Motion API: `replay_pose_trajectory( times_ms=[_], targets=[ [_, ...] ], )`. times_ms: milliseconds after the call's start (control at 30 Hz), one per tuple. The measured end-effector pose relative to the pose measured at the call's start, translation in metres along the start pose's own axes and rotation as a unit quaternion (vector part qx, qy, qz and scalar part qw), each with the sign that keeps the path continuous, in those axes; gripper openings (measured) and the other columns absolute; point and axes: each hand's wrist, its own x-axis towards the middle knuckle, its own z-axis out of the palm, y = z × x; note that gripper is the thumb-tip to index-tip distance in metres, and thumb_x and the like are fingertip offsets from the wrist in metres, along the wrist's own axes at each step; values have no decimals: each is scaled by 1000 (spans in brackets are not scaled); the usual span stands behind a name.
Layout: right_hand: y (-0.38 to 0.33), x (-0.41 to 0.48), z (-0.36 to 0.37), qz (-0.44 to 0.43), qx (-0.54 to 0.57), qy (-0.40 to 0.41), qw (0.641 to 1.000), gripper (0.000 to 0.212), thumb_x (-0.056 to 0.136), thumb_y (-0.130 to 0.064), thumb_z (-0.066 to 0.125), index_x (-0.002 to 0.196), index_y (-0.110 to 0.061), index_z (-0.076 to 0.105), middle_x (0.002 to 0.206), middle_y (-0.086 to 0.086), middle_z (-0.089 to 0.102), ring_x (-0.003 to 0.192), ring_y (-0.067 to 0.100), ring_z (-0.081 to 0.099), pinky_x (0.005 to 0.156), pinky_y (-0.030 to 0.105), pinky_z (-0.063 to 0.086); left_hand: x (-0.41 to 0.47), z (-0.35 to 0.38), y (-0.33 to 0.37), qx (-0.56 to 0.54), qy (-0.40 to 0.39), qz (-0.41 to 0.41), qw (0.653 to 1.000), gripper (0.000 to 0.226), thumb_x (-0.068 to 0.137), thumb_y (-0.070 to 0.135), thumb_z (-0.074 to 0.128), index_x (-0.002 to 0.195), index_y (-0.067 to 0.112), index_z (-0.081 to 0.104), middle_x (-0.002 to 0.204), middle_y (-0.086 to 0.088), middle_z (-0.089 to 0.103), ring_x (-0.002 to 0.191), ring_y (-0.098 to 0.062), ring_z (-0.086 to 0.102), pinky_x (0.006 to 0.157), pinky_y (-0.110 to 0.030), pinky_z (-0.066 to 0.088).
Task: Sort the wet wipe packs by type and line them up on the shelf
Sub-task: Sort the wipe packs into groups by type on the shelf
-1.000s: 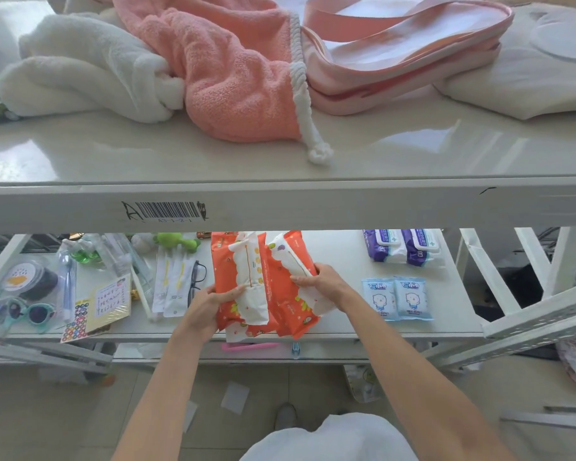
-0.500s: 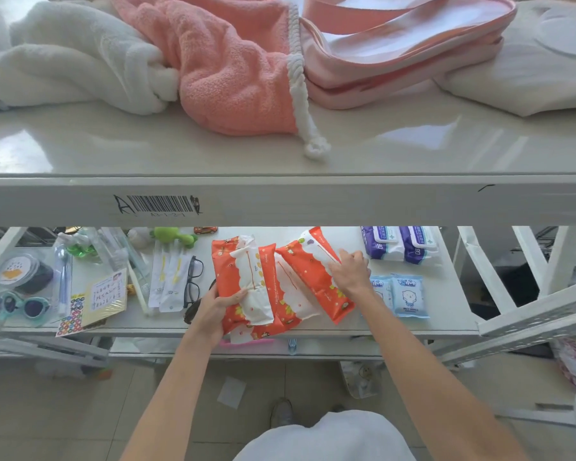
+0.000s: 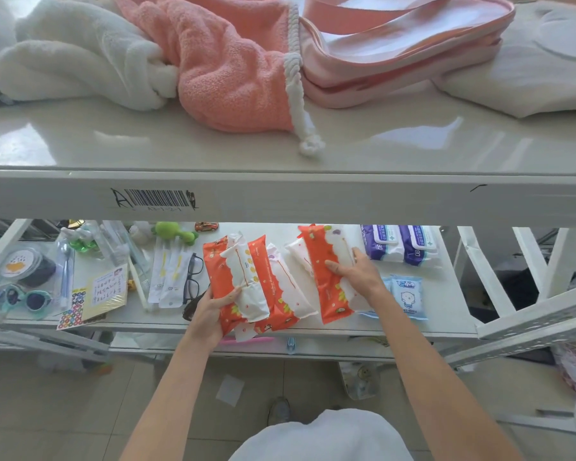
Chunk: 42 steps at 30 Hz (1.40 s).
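Three orange-and-white wet wipe packs lie on the lower shelf (image 3: 453,314). My left hand (image 3: 213,309) grips the leftmost orange pack (image 3: 228,277) at its near end; a second orange pack (image 3: 280,287) leans against it. My right hand (image 3: 356,274) rests on the third orange pack (image 3: 326,261), fingers over its right side, holding it a little apart from the other two. To the right stand two purple-and-white packs (image 3: 401,246) at the back and two small light-blue packs (image 3: 404,296) in front, partly under my right wrist.
Left of the packs lie black glasses (image 3: 193,277), wrapped toothbrushes (image 3: 168,277), a card with stickers (image 3: 105,291), teal sunglasses (image 3: 24,299) and small toys. The upper shelf holds white and pink towels (image 3: 220,58) and a pink bag (image 3: 396,51). A white rack frame (image 3: 529,314) stands at the right.
My right hand has pulled one orange pack away from the group to the right and turned it nearly upright beside the purple packs. My left hand stays on the leftmost pack.
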Motion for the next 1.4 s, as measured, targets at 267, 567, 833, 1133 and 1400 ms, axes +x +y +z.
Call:
replay_pose_trajectory(
  times_ms=[267,567,833,1133,1400],
  targets=[
    [-29,24,-12,11,-98,-30,995,88,81,-58,78,147,-7,49,146,12,56,137,31,50,110,39,41,16,20,-18,5,13,1,1000,54,86,7,75,136,15,58,128,-11,70,115,-38,68,83,-49,60],
    [-7,37,3,49,-119,-5,992,72,85,-59,73,128,-5,58,128,17,64,123,35,57,101,44,49,30,27,-19,27,-14,13,999,52,89,7,75,137,16,56,129,-10,70,116,-37,68,96,-59,55],
    [-1,35,11,29,-8,-76,997,70,83,-47,78,135,-11,48,133,6,63,119,26,62,102,49,52,46,29,-13,74,27,6,997,47,86,5,77,130,10,61,121,-12,73,110,-37,71,94,-58,56],
    [4,18,-6,76,155,31,984,70,90,-34,74,145,-6,42,144,13,56,134,32,54,113,53,44,53,36,11,128,-35,-26,991,48,85,2,74,131,6,61,126,-18,70,110,-41,70,80,-49,60],
    [20,-6,-32,41,288,41,956,50,92,-32,72,136,-12,57,130,4,69,125,25,62,112,49,47,23,4,10,38,-34,-26,998,45,93,4,65,136,13,58,127,-13,70,104,-35,71,60,-37,62]
  ],
)
